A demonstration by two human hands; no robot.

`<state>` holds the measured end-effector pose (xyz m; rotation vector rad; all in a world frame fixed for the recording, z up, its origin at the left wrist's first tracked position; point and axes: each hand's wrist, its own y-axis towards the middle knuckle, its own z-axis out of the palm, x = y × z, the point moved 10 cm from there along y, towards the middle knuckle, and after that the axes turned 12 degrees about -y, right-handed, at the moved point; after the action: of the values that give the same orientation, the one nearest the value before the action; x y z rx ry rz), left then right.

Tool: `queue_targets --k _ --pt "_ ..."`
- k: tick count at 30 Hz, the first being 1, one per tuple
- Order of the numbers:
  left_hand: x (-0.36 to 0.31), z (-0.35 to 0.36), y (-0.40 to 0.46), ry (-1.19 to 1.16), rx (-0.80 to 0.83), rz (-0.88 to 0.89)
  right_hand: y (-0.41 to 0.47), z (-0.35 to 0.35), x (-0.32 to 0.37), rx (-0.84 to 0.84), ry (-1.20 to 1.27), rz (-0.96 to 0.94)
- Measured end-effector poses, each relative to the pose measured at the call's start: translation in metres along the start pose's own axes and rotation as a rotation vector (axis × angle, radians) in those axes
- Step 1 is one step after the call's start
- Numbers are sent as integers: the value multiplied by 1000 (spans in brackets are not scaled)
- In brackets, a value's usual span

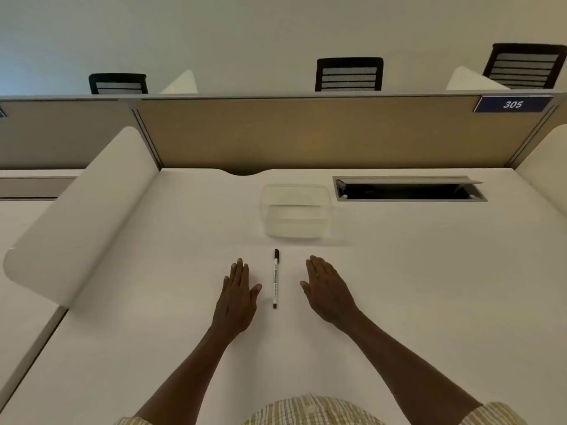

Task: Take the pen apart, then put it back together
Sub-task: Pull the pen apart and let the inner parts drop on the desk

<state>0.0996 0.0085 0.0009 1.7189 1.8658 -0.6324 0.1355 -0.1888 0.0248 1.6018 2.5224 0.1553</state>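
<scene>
A white pen (275, 279) with a dark cap at its far end lies whole on the white desk (414, 286), pointing away from me. My left hand (237, 294) rests flat, palm down, just left of the pen without touching it. On the pen's other side my right hand (326, 286) also lies flat and apart from it. Both hands hold nothing.
A clear plastic box (296, 210) stands just beyond the pen. An open cable hatch (409, 189) is set into the desk at the back right. White side dividers (82, 210) and a tan back panel (306, 133) enclose the desk.
</scene>
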Motion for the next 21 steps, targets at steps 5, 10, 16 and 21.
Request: queue_targets --k 5,10,16,21 --pt "3 9 -4 4 51 -40 3 1 12 41 26 -30" --pt "-1 14 -1 -60 33 -47 6 -1 25 24 69 -67" --pt "-16 1 1 -183 -136 -23 18 15 36 122 228 1" --pt "-16 1 8 -296 -159 -99 29 26 37 213 438 175"
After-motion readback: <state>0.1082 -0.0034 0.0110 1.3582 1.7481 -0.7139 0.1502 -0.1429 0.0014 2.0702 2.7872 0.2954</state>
